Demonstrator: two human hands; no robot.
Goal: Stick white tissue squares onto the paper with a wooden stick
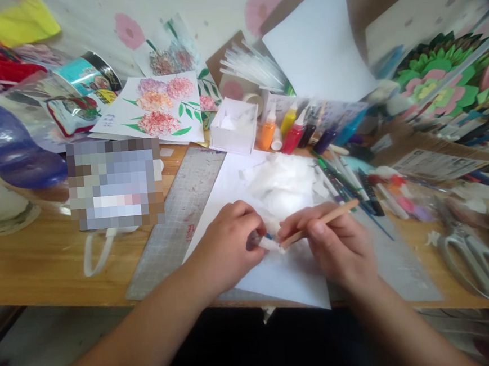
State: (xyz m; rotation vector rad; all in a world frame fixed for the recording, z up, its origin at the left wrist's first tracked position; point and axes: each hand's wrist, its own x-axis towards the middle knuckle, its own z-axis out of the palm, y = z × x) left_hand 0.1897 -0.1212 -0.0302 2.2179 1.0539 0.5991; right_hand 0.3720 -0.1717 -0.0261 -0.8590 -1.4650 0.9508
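My left hand [232,240] is closed around a small squeeze bottle with a white nozzle [269,243] pointing right; its body is mostly hidden by my fingers. My right hand [338,243] grips a flat wooden craft stick [338,214], tilted, its lower end at the nozzle's tip. A little whitish material seems to be where the two meet, but it is too small to make out. Under both hands lies a white sheet of paper [295,286]. Just beyond them, a fluffy white cotton heap [284,182] rests on the paper.
A grey cutting mat [161,251] lies under the paper. Behind stand a small white box [234,127] and several paint bottles [268,130]. Pens [346,180] and scissors [471,261] lie to the right. Flower pictures [158,108] lean at the back; a white cup [0,202] stands left.
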